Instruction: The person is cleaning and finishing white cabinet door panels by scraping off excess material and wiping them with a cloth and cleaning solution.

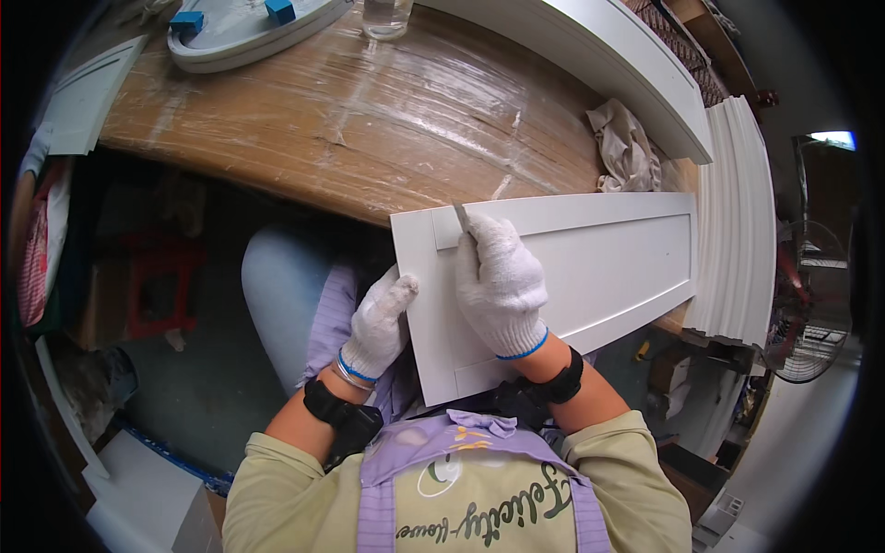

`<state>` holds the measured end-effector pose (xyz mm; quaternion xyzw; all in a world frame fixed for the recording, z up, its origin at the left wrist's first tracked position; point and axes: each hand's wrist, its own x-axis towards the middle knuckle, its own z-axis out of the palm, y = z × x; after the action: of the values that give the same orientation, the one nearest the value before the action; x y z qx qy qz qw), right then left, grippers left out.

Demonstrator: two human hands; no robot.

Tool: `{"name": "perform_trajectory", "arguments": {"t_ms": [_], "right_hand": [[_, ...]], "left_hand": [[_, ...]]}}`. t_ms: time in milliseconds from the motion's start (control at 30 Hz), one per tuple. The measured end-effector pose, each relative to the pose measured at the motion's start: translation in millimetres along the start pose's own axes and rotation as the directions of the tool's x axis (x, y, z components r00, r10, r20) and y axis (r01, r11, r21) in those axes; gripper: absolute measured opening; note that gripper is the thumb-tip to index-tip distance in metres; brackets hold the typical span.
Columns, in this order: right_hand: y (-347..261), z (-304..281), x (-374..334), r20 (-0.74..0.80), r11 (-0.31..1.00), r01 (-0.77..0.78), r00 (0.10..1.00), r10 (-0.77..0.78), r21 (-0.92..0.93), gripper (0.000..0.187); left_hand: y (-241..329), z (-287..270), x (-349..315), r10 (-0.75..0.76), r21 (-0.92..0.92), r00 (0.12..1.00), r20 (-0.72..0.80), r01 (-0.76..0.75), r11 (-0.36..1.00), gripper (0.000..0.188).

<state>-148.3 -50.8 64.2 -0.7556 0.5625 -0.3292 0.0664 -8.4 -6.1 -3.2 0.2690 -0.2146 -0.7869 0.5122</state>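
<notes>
slippage looked the likeliest trouble, with the long white rectangular panel with a raised border (599, 263) lying slantwise across the front edge of the brown table wrapped in clear wrinkled film (415, 111), its near part jutting out beside the pale blue trouser leg (281, 295). the right hand in a white knit glove with a blue cuff (503, 281) was closed in a fist around a thin grey flat tool (459, 217), whose tip stood over the panel's upper border near its left end. if that tip skidded or was pressed too hard, it could have scratched the white face or dug into the joint there. the left hand in a matching white glove (380, 313) met the panel's left edge; whether its fingers were clamped beneath could not be told. a loose hold there might have let the panel tip downward or slide on the slick film. a stray stroke leftward could also have brought the tool toward that hand. at the far right end, the stack of thin white boards (737, 230) lay just beside the panel, so a sudden push could have knocked the two together and chipped a corner
</notes>
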Motion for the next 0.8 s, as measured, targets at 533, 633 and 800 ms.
{"name": "perform_trajectory", "arguments": {"t_ms": [533, 633, 800], "right_hand": [[0.3, 6.3, 2.5, -0.023, 0.986, 0.002, 1.000, -0.006, -0.167, 0.019], [25.2, -3.8, 0.3, -0.129, 0.973, -0.060, 0.991, 0.032, -0.224, 0.020], [-20.5, 18.3, -3.5, 0.051, 0.998, -0.009, 0.999, 0.012, -0.062, 0.018]], "left_hand": [[4.6, -1.2, -1.4, 0.038, 0.036, 0.999, 0.008, -0.039, 0.999, 0.050], [1.6, -3.3, -0.7, -0.004, 0.051, 1.000, 0.012, 0.003, 0.999, 0.050], [0.2, -3.3, 0.7, 0.029, -0.004, 0.999, 0.018, -0.029, 1.000, 0.053]]}}
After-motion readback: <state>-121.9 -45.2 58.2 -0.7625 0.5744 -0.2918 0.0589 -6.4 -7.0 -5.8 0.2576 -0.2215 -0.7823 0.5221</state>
